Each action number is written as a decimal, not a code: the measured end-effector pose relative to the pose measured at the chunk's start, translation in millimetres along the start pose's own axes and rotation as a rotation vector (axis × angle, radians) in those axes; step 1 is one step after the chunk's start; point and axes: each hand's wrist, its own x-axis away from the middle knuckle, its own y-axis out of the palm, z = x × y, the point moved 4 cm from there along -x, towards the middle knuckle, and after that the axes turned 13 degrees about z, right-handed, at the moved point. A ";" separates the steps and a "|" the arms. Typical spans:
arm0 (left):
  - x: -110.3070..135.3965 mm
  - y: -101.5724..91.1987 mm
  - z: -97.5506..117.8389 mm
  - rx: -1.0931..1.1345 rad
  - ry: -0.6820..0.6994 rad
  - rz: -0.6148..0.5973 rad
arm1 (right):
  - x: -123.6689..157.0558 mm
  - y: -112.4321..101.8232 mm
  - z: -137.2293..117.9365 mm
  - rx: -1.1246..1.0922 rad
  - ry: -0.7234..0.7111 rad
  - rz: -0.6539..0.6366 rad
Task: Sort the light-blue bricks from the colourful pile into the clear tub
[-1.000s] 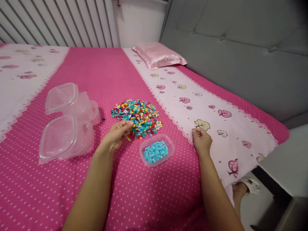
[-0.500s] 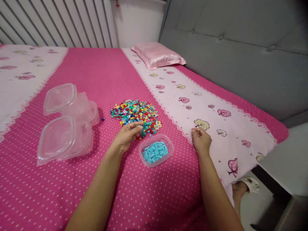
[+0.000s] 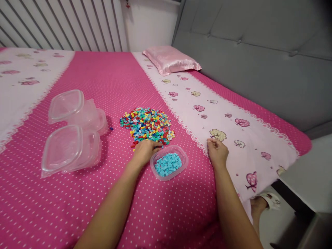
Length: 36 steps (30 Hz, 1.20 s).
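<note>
Left hand at the five o'clock edge of a heap of small multicoloured plastic bricks, its grip hidden. Clear plastic oblong tub of turquoise bricks beside it; at the tub's three o'clock, right hand, fingertips together.

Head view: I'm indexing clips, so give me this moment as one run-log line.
left hand: at near edge of brick pile, contents unclear | right hand: curled, over bedspread | tub: holds light-blue bricks
</note>
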 end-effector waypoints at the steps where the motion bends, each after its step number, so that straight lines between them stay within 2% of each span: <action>1: 0.0 -0.7 -0.8 -0.006 -0.008 0.004 | 0.0 -0.1 -0.1 0.001 -0.001 0.000; 4: -1.3 -5.5 -6.5 0.016 -0.056 0.028 | -0.2 -0.2 -0.1 0.002 -0.003 -0.001; 7: -3.7 -15.8 -15.5 0.066 -0.126 0.103 | -0.5 -0.2 0.1 0.001 -0.003 0.004; 10: -4.0 -27.0 -26.5 0.064 -0.230 0.171 | -0.6 0.1 0.4 -0.002 -0.002 0.006; 14: -1.5 -37.1 -39.2 0.019 -0.357 0.197 | -0.2 -0.5 -0.8 0.006 0.001 0.008; 19: 1.9 -47.0 -47.1 0.041 -0.443 0.251 | 0.5 -2.4 -3.3 0.017 0.002 0.005; 22: 4.2 -54.4 -48.7 -0.018 -0.495 0.289 | 0.5 -2.4 -2.8 0.017 0.000 0.006; 26: 5.4 -63.5 -49.8 -0.109 -0.501 0.327 | 0.1 -1.1 -0.4 0.012 -0.009 0.006; 32: 8.0 -71.6 -53.8 -0.106 -0.511 0.375 | -0.3 -0.8 -0.4 0.009 -0.013 0.008; 36: 6.9 -69.5 -51.7 -0.092 -0.472 0.306 | 0.1 -1.5 -1.9 0.012 -0.008 0.005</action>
